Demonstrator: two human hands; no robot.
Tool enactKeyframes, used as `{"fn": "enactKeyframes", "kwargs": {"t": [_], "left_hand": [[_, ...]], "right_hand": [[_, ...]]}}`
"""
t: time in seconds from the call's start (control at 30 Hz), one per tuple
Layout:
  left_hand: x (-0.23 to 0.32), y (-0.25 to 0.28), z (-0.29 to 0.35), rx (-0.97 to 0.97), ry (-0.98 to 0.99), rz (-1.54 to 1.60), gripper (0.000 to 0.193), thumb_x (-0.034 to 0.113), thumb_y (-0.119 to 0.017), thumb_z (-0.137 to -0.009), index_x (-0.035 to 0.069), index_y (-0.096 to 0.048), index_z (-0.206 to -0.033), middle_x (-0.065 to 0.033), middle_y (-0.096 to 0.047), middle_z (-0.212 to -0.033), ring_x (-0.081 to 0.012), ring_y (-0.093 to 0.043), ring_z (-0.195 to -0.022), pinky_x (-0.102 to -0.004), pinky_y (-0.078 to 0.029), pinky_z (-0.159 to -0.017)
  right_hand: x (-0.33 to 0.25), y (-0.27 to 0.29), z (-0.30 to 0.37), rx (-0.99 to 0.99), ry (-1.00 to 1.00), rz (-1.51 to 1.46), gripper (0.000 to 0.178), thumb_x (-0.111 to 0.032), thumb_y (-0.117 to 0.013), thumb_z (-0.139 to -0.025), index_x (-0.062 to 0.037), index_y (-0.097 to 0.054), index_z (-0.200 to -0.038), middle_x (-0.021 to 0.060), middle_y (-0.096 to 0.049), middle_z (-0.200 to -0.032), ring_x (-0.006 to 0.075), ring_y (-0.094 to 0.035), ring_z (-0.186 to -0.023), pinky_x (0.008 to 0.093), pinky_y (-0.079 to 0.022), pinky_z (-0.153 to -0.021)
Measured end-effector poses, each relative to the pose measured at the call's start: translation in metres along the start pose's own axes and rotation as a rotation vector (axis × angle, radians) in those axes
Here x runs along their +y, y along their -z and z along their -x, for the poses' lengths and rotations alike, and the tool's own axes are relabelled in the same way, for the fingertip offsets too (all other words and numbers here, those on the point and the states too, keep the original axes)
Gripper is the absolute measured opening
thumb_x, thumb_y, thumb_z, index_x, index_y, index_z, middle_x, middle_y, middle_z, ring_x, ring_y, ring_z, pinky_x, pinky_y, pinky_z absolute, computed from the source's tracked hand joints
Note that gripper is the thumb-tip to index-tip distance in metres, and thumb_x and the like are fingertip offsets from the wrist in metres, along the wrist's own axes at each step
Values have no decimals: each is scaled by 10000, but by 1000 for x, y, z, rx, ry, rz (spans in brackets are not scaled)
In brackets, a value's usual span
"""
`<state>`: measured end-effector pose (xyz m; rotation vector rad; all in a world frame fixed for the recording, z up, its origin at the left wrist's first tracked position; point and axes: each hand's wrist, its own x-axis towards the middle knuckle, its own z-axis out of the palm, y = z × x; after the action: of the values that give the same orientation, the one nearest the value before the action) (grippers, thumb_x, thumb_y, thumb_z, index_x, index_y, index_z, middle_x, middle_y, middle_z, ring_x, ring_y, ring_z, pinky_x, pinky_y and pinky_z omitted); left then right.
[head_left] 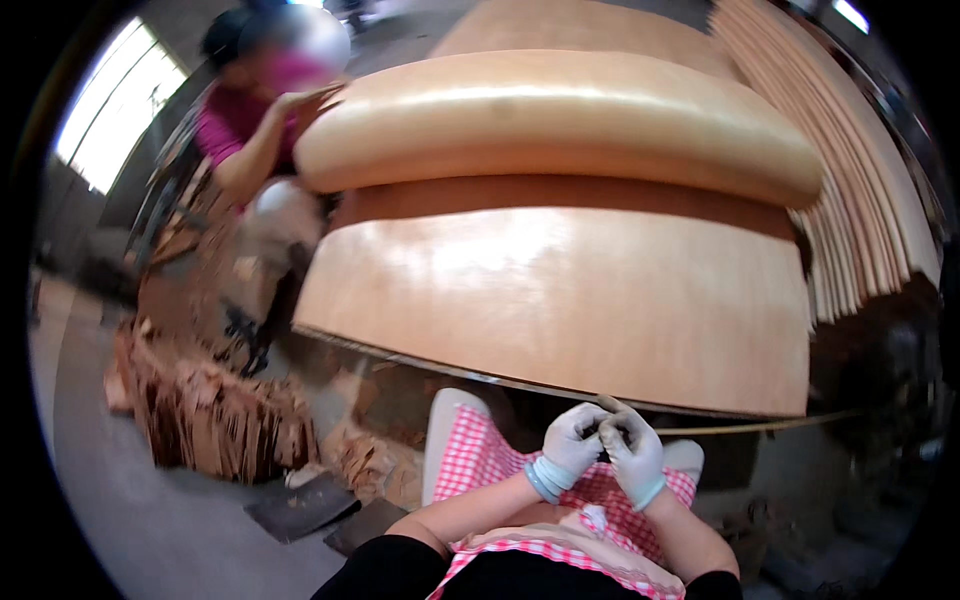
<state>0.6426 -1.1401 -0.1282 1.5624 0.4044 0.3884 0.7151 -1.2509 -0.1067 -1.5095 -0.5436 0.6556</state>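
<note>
My left hand (573, 443), in a white glove with a pale blue cuff, is held over my lap with its fingers curled in. Close against it is my right hand (634, 458), gloved the same way, its thumb and fingers bent together in a pinch. The fingertips of both meet; whatever lies between them is too small or hidden to make out. Just beyond my hands is the near edge of a wide, light-brown wood veneer sheet (560, 300) on a stack. Farther back, a veneer sheet is bent over into a long, thick curl (560, 125).
At the far left a co-worker (235, 140) in a magenta top has a hand at the curl's left end. Layered veneer sheets (850, 170) stand at the right. A bundle of torn brown veneer (215, 410) and dark flat pieces (302, 507) lie on the left floor.
</note>
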Motion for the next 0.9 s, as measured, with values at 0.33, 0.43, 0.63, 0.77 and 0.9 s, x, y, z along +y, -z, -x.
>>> {"fn": "enactKeyframes", "kwargs": {"t": [0.33, 0.43, 0.63, 0.77, 0.9], "left_hand": [[-83, 357, -16, 1088, 83, -19, 162, -113, -619, -741, 46, -620, -776, -31, -627, -783, -130, -579, -718, -270, -502, -682], [-76, 453, -24, 1179, 180, -331, 122, -30, -665, -758, 12, -653, -873, -31, -648, -838, -145, -582, -765, -285, -492, -736], [-111, 509, -41, 1009, 416, -555, 201, 106, -687, -774, 3, -690, -947, -81, -695, -862, -160, -611, -739, -307, -499, -715], [-121, 560, -15, 920, 387, -611, 215, 136, -643, -803, 14, -668, -977, -76, -681, -896, -148, -584, -766, -316, -482, -735], [-49, 396, -69, 1236, 369, -1243, 330, 185, -597, -832, 4, -626, -1107, -216, -643, -1001, -335, -616, -929, -397, -480, -851]], "right_hand": [[18, 91, -50, -125, -185, 870, 211, -179, -603, -867, 21, -658, -905, 115, -656, -791, 190, -618, -741, 323, -494, -686], [21, 163, -37, -69, -324, 911, 184, -150, -581, -875, 23, -647, -873, 69, -619, -703, 131, -563, -647, 287, -466, -592], [19, 200, -40, 1, -446, 1287, 365, -323, -629, -806, 25, -671, -908, 231, -661, -882, 332, -655, -839, 396, -495, -748], [26, 179, -71, -36, -572, 1302, 480, -461, -663, -748, -17, -696, -928, 231, -662, -956, 372, -632, -921, 428, -488, -818], [26, 190, -62, -50, -711, 1313, 480, -458, -667, -739, -30, -686, -954, 229, -651, -1003, 362, -623, -964, 423, -484, -857]]}}
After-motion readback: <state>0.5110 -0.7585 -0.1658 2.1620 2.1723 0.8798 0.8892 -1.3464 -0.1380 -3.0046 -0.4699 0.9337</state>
